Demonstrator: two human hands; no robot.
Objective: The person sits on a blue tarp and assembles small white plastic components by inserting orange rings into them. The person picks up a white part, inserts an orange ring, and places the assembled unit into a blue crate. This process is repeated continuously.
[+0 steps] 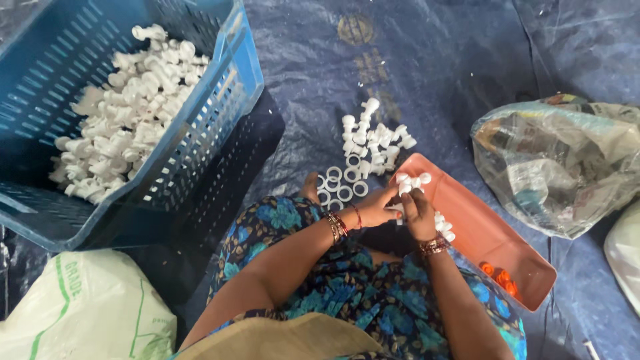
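A white sack point(80, 310) lies at the lower left on the blue tarp point(427, 60), just below the blue crate point(200, 133); it is soft and bulging, with green print and thin green stripes. At the right edge sits a clear plastic bag point(557, 167), crumpled and stuffed with printed paper. A faint yellowish print mark point(355, 29) shows on the tarp near the top centre.
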